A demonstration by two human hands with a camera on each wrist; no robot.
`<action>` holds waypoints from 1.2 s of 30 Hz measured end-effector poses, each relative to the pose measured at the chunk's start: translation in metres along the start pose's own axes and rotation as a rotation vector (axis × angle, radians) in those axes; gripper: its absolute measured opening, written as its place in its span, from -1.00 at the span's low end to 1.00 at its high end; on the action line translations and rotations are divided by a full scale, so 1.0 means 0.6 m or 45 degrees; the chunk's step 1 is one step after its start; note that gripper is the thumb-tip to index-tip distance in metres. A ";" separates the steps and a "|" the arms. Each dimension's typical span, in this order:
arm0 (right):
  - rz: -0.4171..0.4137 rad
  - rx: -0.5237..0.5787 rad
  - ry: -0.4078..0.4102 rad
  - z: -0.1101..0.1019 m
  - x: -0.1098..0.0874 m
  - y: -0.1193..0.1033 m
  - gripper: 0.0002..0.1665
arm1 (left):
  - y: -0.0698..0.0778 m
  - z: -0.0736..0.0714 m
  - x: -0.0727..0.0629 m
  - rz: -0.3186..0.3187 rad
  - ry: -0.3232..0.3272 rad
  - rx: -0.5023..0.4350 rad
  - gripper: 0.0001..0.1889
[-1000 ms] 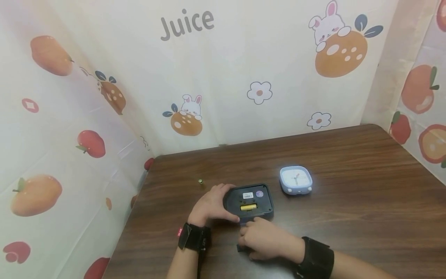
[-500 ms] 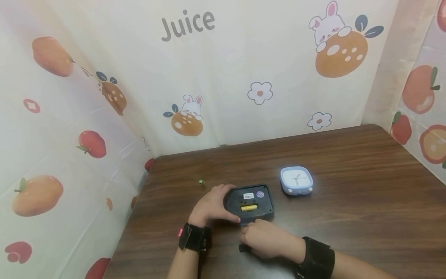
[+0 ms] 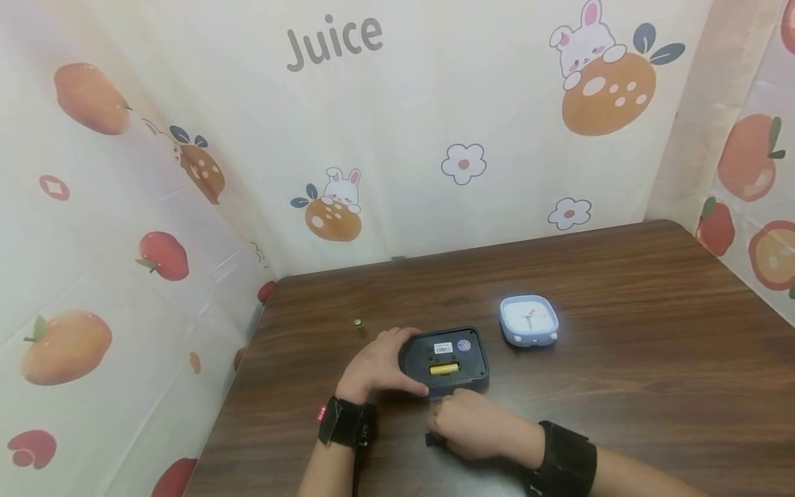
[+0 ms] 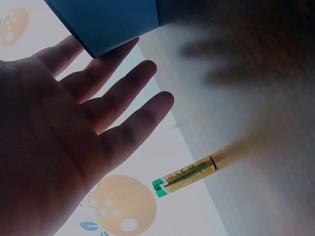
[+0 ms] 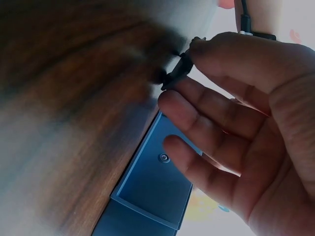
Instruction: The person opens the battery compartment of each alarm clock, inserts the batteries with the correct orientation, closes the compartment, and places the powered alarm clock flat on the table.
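A dark, rounded box-shaped device [image 3: 468,355] lies with its back up on the table, a yellow battery [image 3: 444,369] in its slot. Around its left end my left hand [image 3: 379,366] holds it, thumb along the near side and index finger at the far corner. The other left fingers stretch out straight in the left wrist view. Just in front of the device, my right hand [image 3: 468,422] pinches a small black battery cover [image 5: 179,71] between thumb and finger, low over the table. In the head view only one end of the cover shows; the hand hides the rest.
A light blue alarm clock [image 3: 528,321] lies face up to the right of the device. Another battery [image 4: 184,176], gold with a green end, stands upright beyond my left hand. A printed curtain [image 3: 397,124] walls the wooden table [image 3: 621,290] at the back and sides.
My right thumb has drawn in under the hand, and the black cover has shifted very slightly right. My left hand and the device stay where they were.
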State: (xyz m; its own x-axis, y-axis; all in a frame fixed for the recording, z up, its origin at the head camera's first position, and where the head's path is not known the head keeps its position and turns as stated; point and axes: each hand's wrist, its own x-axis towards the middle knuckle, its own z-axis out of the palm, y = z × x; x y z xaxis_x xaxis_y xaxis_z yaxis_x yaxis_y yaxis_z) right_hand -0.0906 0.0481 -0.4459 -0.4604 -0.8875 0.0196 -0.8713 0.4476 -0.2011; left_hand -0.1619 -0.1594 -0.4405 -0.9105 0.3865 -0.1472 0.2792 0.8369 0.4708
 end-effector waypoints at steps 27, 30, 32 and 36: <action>0.150 0.107 0.036 -0.001 -0.002 -0.007 -0.83 | 0.001 0.002 0.000 0.002 0.001 -0.015 -0.01; 0.168 0.121 0.032 -0.001 -0.002 -0.004 -0.83 | 0.001 0.001 0.001 0.004 -0.003 -0.020 -0.02; 0.171 0.136 0.029 0.000 -0.001 -0.001 -0.82 | 0.001 0.001 0.002 0.002 -0.004 -0.023 -0.03; 0.154 0.156 0.041 -0.003 -0.001 0.003 -0.83 | 0.002 0.000 0.002 -0.004 -0.004 -0.024 -0.04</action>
State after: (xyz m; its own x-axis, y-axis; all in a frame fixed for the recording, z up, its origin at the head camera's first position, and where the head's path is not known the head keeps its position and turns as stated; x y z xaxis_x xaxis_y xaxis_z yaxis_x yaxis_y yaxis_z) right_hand -0.0925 0.0496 -0.4447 -0.5678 -0.8229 0.0190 -0.7827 0.5327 -0.3218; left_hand -0.1628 -0.1577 -0.4404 -0.9102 0.3854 -0.1514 0.2709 0.8307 0.4863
